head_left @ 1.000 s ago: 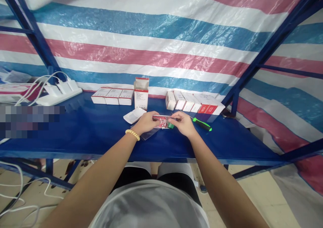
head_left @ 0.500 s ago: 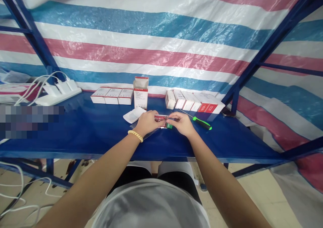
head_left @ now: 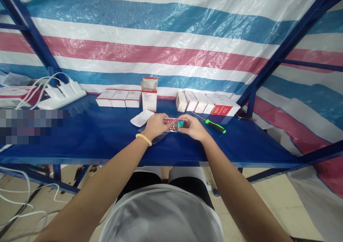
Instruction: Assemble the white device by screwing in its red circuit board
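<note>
My left hand (head_left: pixel 155 125), with a yellow coiled band at the wrist, is closed on the left part of a red circuit board (head_left: pixel 168 126) with small light components. My right hand (head_left: pixel 195 128) pinches a small green block (head_left: pixel 180 124) that looks like a square battery, right against the board's right end. Whether the two are joined I cannot tell. Just left of my left hand lies a white plastic cover (head_left: pixel 140 118). A clear, dark-looking plastic piece (head_left: pixel 160 137) shows partly under that hand. A screwdriver (head_left: pixel 216 126) with a green and black handle lies right of my right hand.
Behind my hands an opened white and red box (head_left: pixel 149 99) stands upright on the blue table (head_left: pixel 102 138). Flat boxes (head_left: pixel 119 99) lie to its left, and several more boxes (head_left: pixel 205 103) stand in a row to its right. A power strip (head_left: pixel 63 97) with cables sits far left.
The green block now shows more fully in my right hand, whose fingers have shifted to its edges. More of the board is visible. The view has tilted slightly downward.
</note>
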Demonstrator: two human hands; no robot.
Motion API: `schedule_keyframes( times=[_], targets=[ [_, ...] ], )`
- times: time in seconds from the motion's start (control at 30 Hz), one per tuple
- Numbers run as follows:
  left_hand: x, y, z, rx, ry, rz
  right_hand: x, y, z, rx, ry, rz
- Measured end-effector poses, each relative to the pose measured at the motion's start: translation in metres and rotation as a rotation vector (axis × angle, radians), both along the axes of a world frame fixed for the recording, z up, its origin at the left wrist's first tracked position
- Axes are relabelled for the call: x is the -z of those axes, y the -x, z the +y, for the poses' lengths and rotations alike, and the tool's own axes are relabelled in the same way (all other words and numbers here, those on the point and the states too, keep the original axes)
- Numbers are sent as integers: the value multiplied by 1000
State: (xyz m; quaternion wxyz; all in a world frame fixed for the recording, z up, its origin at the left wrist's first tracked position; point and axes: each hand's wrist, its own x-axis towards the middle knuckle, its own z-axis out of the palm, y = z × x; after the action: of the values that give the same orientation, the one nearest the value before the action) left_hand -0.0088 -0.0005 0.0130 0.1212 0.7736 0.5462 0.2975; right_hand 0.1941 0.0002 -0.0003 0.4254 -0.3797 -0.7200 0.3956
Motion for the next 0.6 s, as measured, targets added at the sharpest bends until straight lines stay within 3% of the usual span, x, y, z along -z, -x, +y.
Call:
schedule_keyframes(
  times=[0.6],
  targets=[
    [-1, 7, 6, 118, 144, -286, 0, 0, 1, -23, 82, 134]
  ],
)
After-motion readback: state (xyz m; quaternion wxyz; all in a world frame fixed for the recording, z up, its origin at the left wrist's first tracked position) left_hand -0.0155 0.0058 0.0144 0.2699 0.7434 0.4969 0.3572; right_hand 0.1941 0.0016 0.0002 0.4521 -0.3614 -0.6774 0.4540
